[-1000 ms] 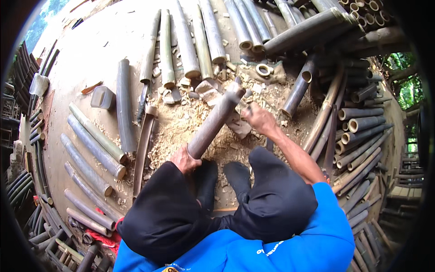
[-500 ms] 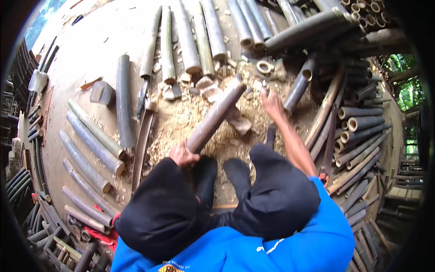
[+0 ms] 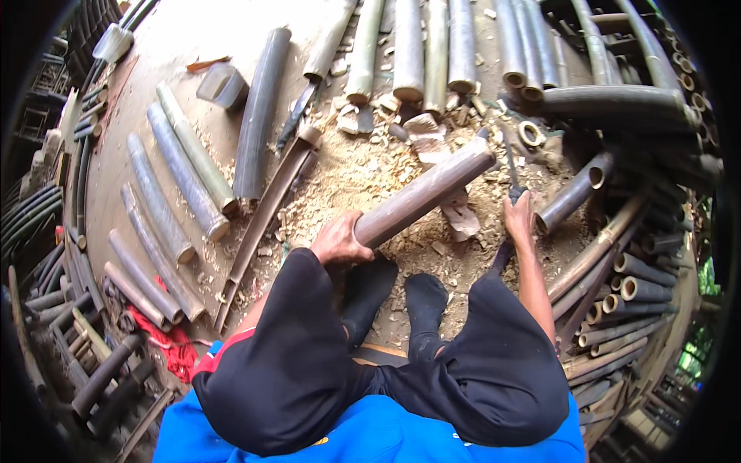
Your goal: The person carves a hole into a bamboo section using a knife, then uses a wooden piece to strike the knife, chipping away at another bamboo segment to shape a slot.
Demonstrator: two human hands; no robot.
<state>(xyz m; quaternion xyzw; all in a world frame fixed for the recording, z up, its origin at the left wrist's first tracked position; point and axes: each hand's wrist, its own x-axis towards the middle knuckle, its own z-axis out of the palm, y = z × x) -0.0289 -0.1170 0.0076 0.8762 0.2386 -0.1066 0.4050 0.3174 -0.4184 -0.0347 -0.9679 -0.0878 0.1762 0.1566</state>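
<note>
My left hand [image 3: 342, 238] is wrapped around the near end of a thick brown bamboo tube [image 3: 424, 189]. The tube slants away to the right, its far part lying over a pale, rough block [image 3: 461, 216]. To the right of the tube, my right hand [image 3: 519, 214] is closed on the dark handle of a knife-like tool [image 3: 510, 158]. Its narrow blade points away from me, apart from the tube. Pale chips and shavings [image 3: 340, 181] cover the ground beneath.
Several bamboo tubes [image 3: 407, 54] lie in rows ahead and at left. A split bamboo length [image 3: 262, 224] lies left of my knees. Stacked bamboo [image 3: 633, 289] fills the right side. A cut bamboo ring [image 3: 531, 133] and a clear plastic container [image 3: 222, 85] sit farther off.
The view has shifted, so the surroundings appear farther right. My right hand has drawn back nearer my knee, and the tool's blade shows more plainly. My left hand keeps its hold on the bamboo tube.
</note>
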